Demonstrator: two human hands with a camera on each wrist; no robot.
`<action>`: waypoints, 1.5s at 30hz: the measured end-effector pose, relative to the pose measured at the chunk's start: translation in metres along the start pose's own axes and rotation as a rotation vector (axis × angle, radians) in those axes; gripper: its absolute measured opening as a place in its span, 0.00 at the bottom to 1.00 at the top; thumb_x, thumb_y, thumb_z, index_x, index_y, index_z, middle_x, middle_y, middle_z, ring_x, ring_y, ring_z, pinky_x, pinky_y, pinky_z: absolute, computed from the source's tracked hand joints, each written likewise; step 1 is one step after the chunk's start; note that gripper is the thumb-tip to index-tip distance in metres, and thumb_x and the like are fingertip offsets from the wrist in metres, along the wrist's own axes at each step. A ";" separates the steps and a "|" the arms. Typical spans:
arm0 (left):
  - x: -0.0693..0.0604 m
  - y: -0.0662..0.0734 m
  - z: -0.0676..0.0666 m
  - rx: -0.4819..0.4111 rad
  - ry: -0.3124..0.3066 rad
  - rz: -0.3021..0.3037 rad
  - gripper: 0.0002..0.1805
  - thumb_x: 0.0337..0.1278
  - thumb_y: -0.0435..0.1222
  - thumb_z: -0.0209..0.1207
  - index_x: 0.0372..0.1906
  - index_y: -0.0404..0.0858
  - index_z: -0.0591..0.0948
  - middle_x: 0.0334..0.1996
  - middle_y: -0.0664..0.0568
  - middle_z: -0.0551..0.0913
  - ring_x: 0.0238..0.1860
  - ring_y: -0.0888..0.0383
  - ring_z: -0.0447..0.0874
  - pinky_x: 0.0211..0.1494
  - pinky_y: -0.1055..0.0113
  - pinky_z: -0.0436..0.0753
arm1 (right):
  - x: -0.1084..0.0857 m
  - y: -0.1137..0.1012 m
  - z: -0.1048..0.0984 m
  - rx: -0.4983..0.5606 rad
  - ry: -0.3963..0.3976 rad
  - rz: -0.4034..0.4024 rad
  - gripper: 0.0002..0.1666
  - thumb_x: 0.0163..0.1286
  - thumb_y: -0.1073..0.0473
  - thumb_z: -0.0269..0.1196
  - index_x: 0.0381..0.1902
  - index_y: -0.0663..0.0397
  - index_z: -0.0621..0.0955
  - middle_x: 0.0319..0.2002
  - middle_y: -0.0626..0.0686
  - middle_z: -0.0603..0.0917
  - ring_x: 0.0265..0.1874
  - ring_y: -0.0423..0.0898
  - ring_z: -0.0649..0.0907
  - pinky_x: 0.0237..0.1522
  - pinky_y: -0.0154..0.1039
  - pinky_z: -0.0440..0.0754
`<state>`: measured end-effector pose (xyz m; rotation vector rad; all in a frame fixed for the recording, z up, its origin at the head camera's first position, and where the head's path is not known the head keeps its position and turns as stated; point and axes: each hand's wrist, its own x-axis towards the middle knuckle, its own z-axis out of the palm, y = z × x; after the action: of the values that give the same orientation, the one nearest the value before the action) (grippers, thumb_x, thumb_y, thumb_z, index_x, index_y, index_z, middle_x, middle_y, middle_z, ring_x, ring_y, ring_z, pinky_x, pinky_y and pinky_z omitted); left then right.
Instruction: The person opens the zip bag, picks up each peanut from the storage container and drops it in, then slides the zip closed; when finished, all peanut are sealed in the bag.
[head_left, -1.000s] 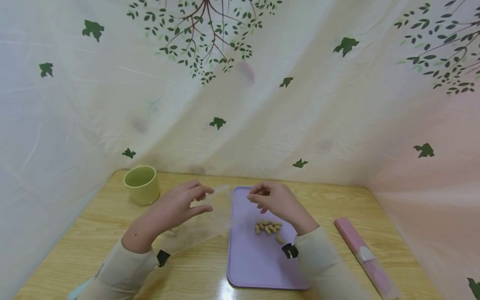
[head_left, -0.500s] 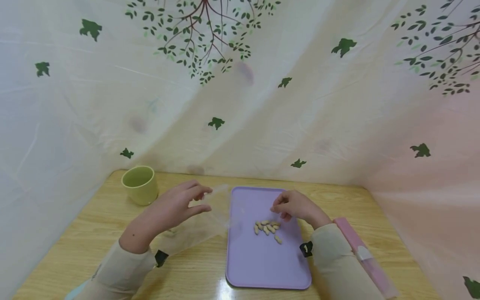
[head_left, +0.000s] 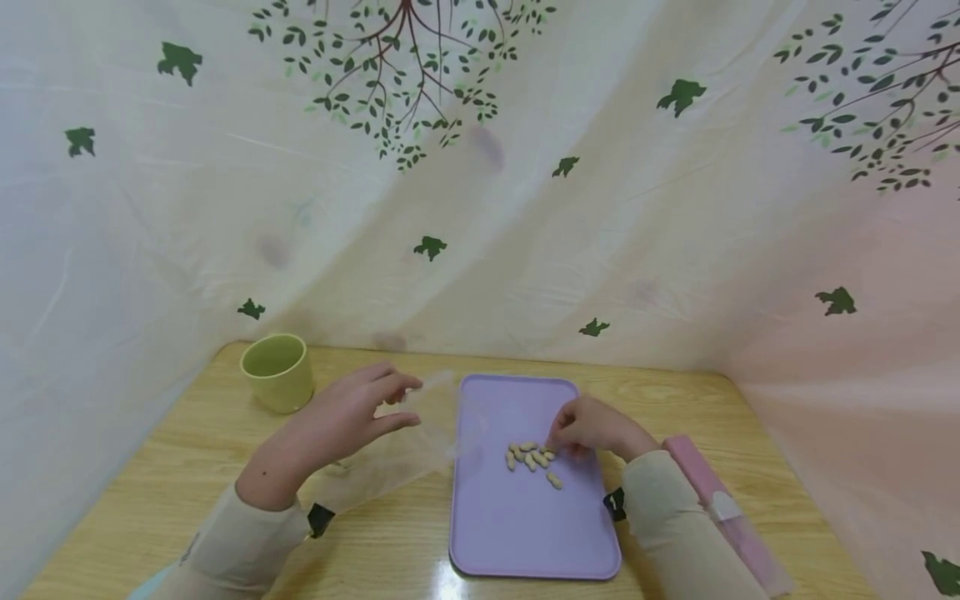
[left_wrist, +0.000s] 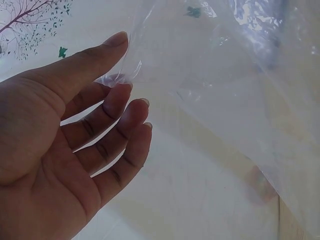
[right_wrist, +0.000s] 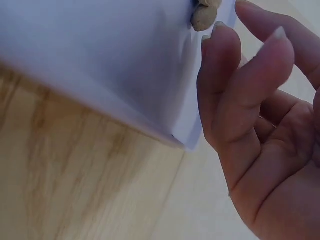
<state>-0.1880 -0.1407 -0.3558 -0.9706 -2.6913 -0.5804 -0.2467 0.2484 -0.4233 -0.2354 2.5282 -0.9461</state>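
My left hand (head_left: 347, 417) holds a clear plastic bag (head_left: 393, 462) by its mouth, fingers curved and thumb raised; the bag's edge lies at the fingertips (left_wrist: 125, 92). Pale peanut-like lumps show in the bag beside the left wrist, partly hidden. On the purple tray (head_left: 525, 533) lies a small group of unshelled peanuts (head_left: 528, 456), with one peanut (head_left: 554, 481) apart, nearer the front. My right hand (head_left: 596, 429) reaches down to the right side of this group. In the right wrist view its thumb and fingers are apart, their tips close to a peanut (right_wrist: 204, 18).
A yellow-green cup (head_left: 277, 372) stands at the back left of the wooden table (head_left: 397, 550). Right of the tray lies a long pink packet (head_left: 723, 508) with a white band, partly behind the right sleeve. A leaf-printed curtain (head_left: 480, 250) hangs behind the table.
My right hand has moved from over the tray's back, beside the bag, rightward and down to the peanuts. The left hand still holds the bag in the same place.
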 end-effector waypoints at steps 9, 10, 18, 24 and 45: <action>0.000 0.000 0.000 0.005 0.002 0.002 0.21 0.68 0.44 0.71 0.61 0.40 0.85 0.43 0.51 0.86 0.44 0.58 0.85 0.48 0.59 0.88 | 0.002 -0.005 0.005 -0.076 -0.013 0.021 0.10 0.66 0.56 0.76 0.31 0.53 0.87 0.26 0.50 0.85 0.22 0.43 0.80 0.27 0.35 0.80; 0.000 -0.001 0.000 0.006 0.001 0.002 0.21 0.68 0.44 0.71 0.61 0.40 0.85 0.43 0.52 0.86 0.44 0.58 0.85 0.48 0.59 0.88 | 0.003 -0.006 0.005 -0.072 -0.017 0.023 0.10 0.66 0.56 0.76 0.31 0.53 0.87 0.26 0.50 0.85 0.21 0.42 0.80 0.27 0.35 0.80; 0.000 -0.001 0.001 0.010 0.015 0.000 0.21 0.66 0.44 0.72 0.59 0.41 0.86 0.42 0.54 0.86 0.43 0.60 0.85 0.48 0.60 0.88 | 0.006 -0.010 0.012 -0.075 -0.025 0.041 0.12 0.67 0.53 0.75 0.28 0.53 0.86 0.23 0.47 0.83 0.20 0.41 0.79 0.25 0.33 0.77; 0.000 -0.001 0.000 0.002 0.016 -0.003 0.21 0.67 0.43 0.72 0.59 0.40 0.85 0.43 0.53 0.86 0.44 0.60 0.85 0.48 0.60 0.88 | 0.008 -0.016 0.018 -0.096 -0.016 0.044 0.12 0.65 0.55 0.76 0.26 0.53 0.86 0.22 0.47 0.83 0.18 0.41 0.77 0.22 0.33 0.76; 0.000 -0.001 0.000 -0.001 0.011 -0.017 0.21 0.67 0.44 0.71 0.60 0.40 0.85 0.42 0.54 0.85 0.44 0.57 0.86 0.49 0.58 0.88 | -0.007 -0.030 0.002 -0.075 0.006 -0.027 0.13 0.72 0.54 0.72 0.32 0.58 0.89 0.27 0.50 0.87 0.23 0.44 0.84 0.30 0.43 0.88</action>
<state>-0.1890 -0.1415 -0.3558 -0.9428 -2.6924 -0.5893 -0.2391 0.2265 -0.4026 -0.2907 2.5750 -0.8644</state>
